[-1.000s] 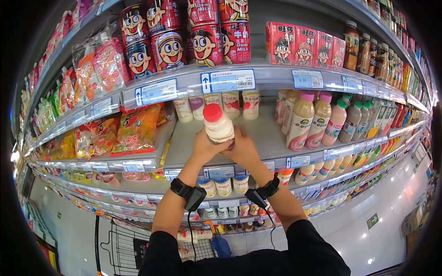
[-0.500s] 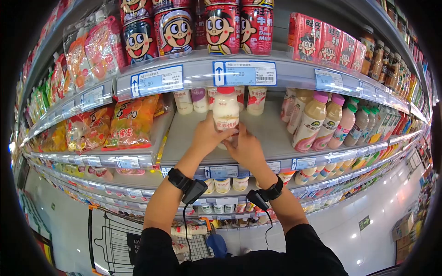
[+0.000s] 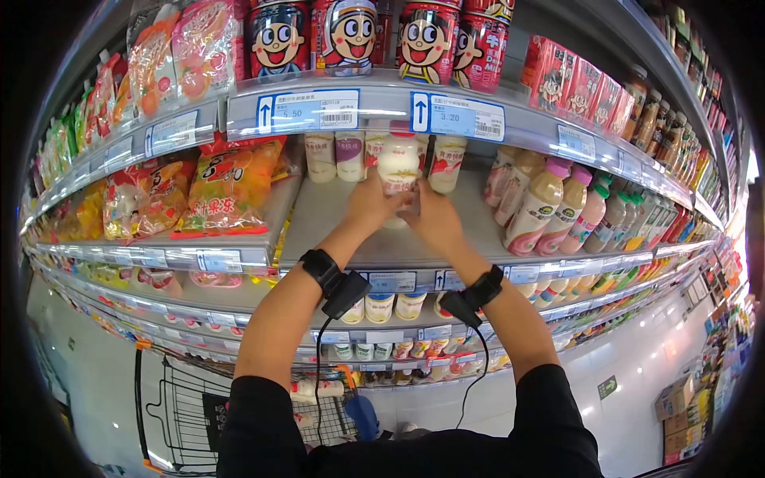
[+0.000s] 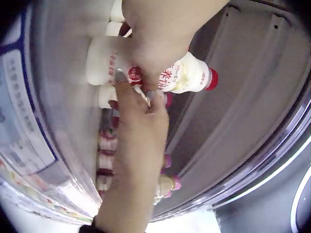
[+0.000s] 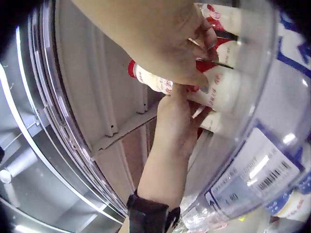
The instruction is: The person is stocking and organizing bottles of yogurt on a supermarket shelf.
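A white milk-drink bottle (image 3: pixel 398 166) with red lettering stands upright just under the front edge of the upper shelf. My left hand (image 3: pixel 371 205) grips its lower part from the left. From the other side my right hand (image 3: pixel 434 217) holds it, the fingers of both hands meeting at the front. In the left wrist view its red cap (image 4: pixel 213 79) shows, while the hands hide the middle of the bottle. Similar bottles (image 3: pixel 447 164) stand close behind and to its right. The right wrist view shows the bottle's base end (image 5: pixel 222 90) beside my right fingers.
Above the hands runs the upper shelf edge with price tags (image 3: pixel 466 117). Jelly bags (image 3: pixel 231 187) lie to the left; pink-capped bottles (image 3: pixel 535 209) stand to the right. A wire shopping cart (image 3: pixel 179 410) with bottles in it is below left.
Both hands have carried the bottle from a tilted pose, cap toward the camera, to upright and deeper on the shelf, near the other bottles. The grip stays on it.
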Motion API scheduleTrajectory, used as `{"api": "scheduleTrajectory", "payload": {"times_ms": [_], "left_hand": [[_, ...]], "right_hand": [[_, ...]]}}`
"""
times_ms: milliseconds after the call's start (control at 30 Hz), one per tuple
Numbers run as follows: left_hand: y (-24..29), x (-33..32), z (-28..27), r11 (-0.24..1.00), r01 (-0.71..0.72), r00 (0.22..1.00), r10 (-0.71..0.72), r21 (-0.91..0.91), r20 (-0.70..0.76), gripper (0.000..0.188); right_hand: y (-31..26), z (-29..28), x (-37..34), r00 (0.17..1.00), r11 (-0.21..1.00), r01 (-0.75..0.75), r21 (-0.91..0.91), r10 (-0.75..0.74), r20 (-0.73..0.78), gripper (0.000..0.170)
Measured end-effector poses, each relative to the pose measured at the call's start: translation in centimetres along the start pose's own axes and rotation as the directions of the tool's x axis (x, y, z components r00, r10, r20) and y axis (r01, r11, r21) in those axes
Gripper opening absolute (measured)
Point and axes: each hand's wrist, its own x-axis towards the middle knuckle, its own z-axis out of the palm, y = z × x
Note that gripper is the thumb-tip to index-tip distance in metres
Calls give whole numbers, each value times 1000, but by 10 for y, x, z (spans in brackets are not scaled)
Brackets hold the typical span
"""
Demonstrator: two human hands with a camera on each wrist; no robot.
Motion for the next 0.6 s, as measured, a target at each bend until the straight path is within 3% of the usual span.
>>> {"api": "scheduleTrajectory", "payload": {"times_ms": [133,233,333,433,533,600], "left_hand": [[-6,0,-5,999,5,998,-7,-37,-55,67],[-24,5,-4,995,84,994,-81,55,-70,51],[-23,4,-7,987,161,987,-161,-12,9,52],[-9,-3,-7,982,140,990,-138,129,-23,56],[-16,0,-4,980,164,985,-168,116,29,60],[-26,0,3,987,105,994,-108,125,15,64]], "right_hand": [[9,8,36,999,994,55,-92,-54,6,47],[13,16,61,996,991,41,-129,-29,88,45],[14,21,70,997,998,0,-56,4,79,43],[10,22,72,992,996,-45,-73,53,111,51],[12,24,76,990,990,-60,-130,76,121,46],[9,20,79,982,986,-76,-148,100,159,44]]}}
